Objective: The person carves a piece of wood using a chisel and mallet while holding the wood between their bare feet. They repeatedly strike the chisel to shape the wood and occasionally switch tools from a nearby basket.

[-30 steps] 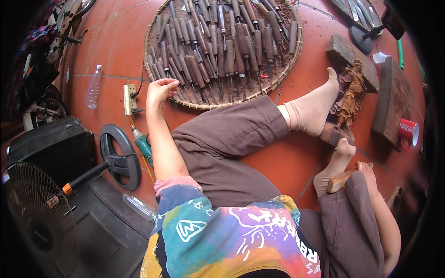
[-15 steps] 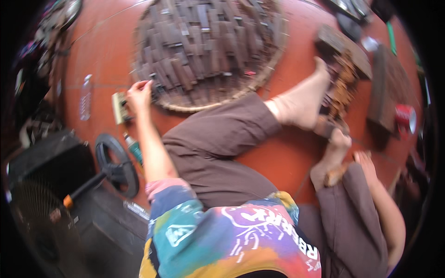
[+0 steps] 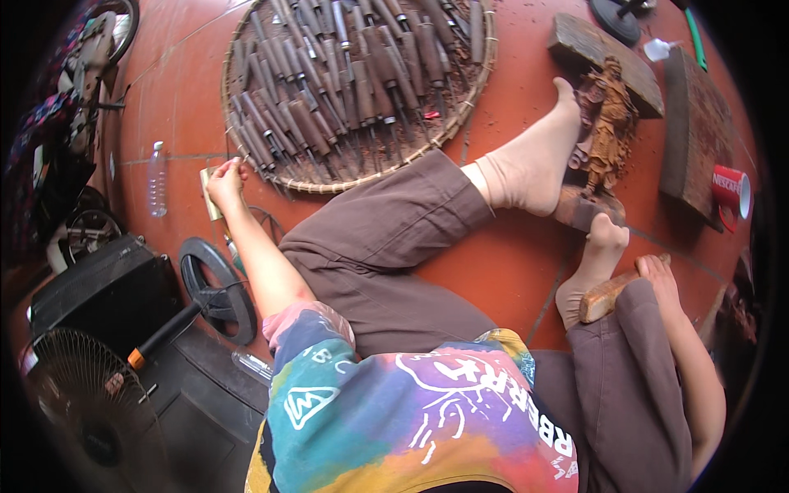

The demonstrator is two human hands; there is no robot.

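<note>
My left hand [image 3: 226, 182] is at the near left edge of a round woven tray [image 3: 325, 190] crowded with wood-handled carving chisels [image 3: 316, 72]. Its fingers are bent together above a pale yellowish block [image 3: 207, 194]; whatever is in them, if anything, is hidden. By my raised right knee, my right hand [image 3: 657, 279] is closed on the thin end of a wooden mallet [image 3: 606, 302], whose thicker end lies against my trouser leg. Between my feet, a carved wooden figure [image 3: 610, 123] leans with its head on a thick wooden block [image 3: 583, 51].
To the right lie a long wooden beam [image 3: 692, 131] and a red mug [image 3: 730, 195]. On the left are a plastic bottle [image 3: 156, 181], a black ring-shaped base [image 3: 218, 289], a black case [image 3: 103, 287] and a fan [image 3: 90, 411]. Wood chips lie around the figure on the red tiles.
My left hand has moved a little left and down from the tray's rim, over the pale block. The view has steadied and shifted slightly. My right hand stays by the mallet.
</note>
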